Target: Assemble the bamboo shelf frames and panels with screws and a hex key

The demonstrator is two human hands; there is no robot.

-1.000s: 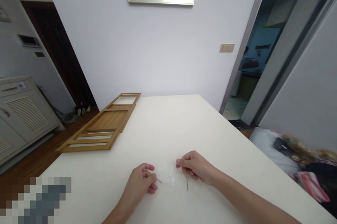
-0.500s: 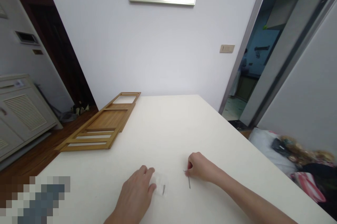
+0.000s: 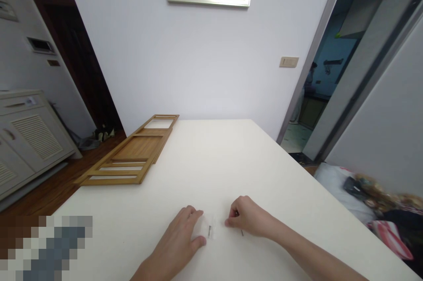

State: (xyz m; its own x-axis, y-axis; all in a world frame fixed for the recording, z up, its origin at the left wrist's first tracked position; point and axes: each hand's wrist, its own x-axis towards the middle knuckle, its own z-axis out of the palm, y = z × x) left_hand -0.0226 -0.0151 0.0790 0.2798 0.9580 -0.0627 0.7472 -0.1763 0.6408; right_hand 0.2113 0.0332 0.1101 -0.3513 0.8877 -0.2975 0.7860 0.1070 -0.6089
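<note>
The pale wall [image 3: 211, 65] stands behind the white table [image 3: 218, 157], which spreads under both hands. The slatted wooden frame [image 3: 134, 146] lies flat along the table's left side, well apart from the fingers. The right forearm [image 3: 297, 243] comes in low from the lower right corner, slanting up and leftward to a bent wrist. The left forearm shows only briefly at the bottom edge, angled up and to the right. The left hand [image 3: 180, 237] is spread back-up over the table, its fingers together, gently arched and pointing away to the right; the thumb stands off from them, leaving an open curve, so nothing is clenched. The right hand [image 3: 247, 217] is turned on its side with the knuckles raised, fingers curled in and thumb reaching left, closed about a thin rod [image 3: 242, 233] that shows only a short dark end below them; the fingers hide the rest. The small clear bag [image 3: 204, 227] lies on the table between the hands, at the left hand's thumb and fingertips; whether they press on it is hard to tell. Inside it a tiny dark metal piece [image 3: 209, 231] lies toward the right edge.
</note>
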